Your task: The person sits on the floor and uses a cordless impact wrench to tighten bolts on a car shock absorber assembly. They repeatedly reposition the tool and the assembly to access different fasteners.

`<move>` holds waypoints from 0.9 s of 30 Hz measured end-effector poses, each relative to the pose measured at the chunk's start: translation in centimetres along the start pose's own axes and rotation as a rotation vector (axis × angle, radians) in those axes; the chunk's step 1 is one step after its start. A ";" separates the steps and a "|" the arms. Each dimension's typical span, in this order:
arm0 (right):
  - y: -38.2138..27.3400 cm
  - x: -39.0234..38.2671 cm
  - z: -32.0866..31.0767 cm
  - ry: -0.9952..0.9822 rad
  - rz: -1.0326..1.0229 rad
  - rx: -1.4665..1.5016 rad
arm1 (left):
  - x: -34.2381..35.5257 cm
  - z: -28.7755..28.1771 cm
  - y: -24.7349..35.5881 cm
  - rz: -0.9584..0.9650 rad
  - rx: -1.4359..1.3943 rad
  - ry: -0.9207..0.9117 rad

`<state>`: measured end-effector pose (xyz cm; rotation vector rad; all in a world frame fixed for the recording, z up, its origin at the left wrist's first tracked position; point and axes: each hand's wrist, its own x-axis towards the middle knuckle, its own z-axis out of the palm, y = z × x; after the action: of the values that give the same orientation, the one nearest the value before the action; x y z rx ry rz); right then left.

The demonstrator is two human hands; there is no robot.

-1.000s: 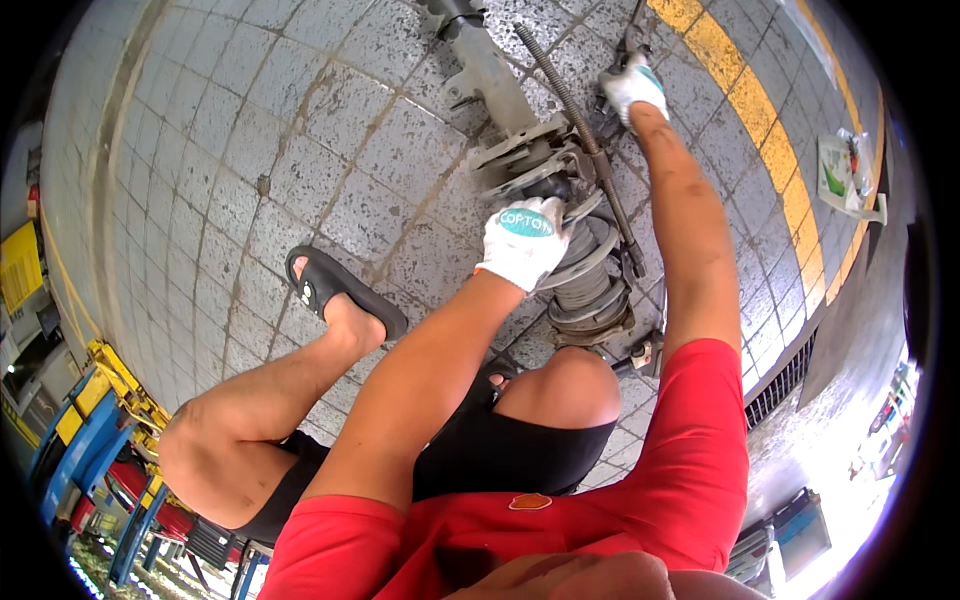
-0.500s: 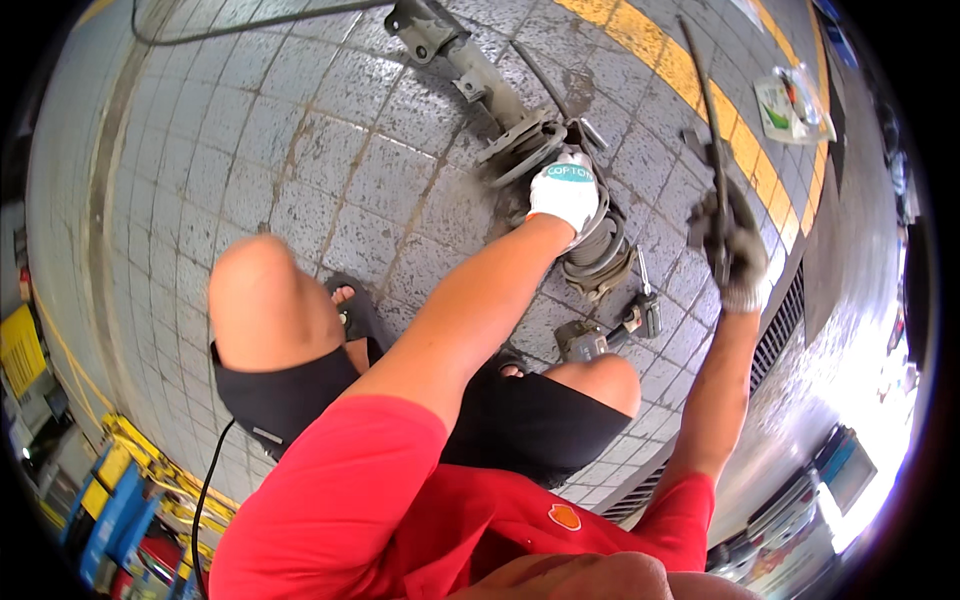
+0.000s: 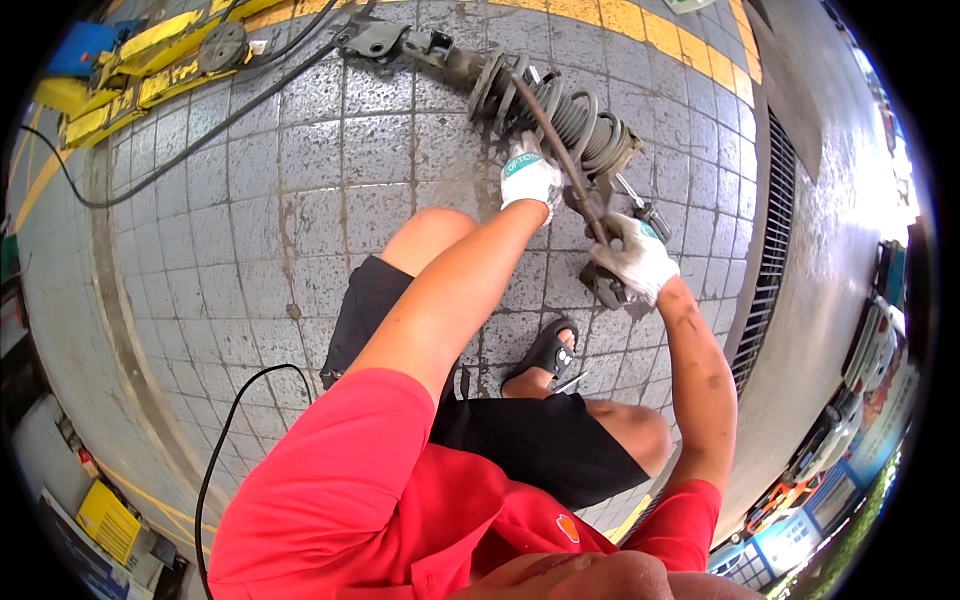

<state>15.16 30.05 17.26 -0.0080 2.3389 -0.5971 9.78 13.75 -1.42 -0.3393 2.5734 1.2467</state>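
A dirty shock absorber strut lies slantwise on the tiled floor, with a grey coil spring round its right part. Across the spring runs a long rusty rod. My right hand, in a white glove, is closed round the rod's near end. My left hand, gloved too, is at the near side of the spring with its fingers bent; what they grip is hidden. Just below my right hand is a dark power tool, partly covered. A shiny metal shaft lies beyond that hand.
Yellow and blue lifting equipment stands at the far left, with a black hose curving from it. A floor grate runs along the right. Yellow lines mark the far floor. My sandalled foot is close by.
My right hand has brought the rod in from the right, across the spring. My left hand has shifted from on top of the spring to its near side. The view has turned.
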 end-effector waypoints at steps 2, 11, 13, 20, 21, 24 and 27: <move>-1.7 1.1 0.0 0.000 0.023 -0.096 | 1.5 0.1 -1.8 -0.018 -0.061 -0.091; -6.0 5.5 -4.0 -0.003 -0.182 -0.348 | -2.4 -4.8 -3.1 -0.069 -0.704 -0.414; -5.5 8.4 -3.8 0.066 -0.355 -0.460 | -0.7 -5.3 -3.8 -0.022 -0.878 -0.299; -4.5 18.1 -3.4 0.257 -0.655 -0.632 | 4.7 -9.0 -2.6 -0.098 -0.838 -0.179; -4.9 18.8 -3.6 0.283 -0.676 -0.638 | 5.4 -8.4 -2.9 -0.114 -0.917 -0.146; -4.9 20.2 -3.9 0.211 -0.540 -0.645 | 6.6 -6.4 -3.9 -0.107 -1.025 -0.017; -3.0 21.2 -3.0 0.219 -0.477 -0.643 | 5.4 -7.2 -1.8 -0.130 -0.626 -0.018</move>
<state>-3.12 25.02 6.78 -0.8477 2.6577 -0.0322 4.34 6.44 -0.24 -0.5948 2.0426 1.9628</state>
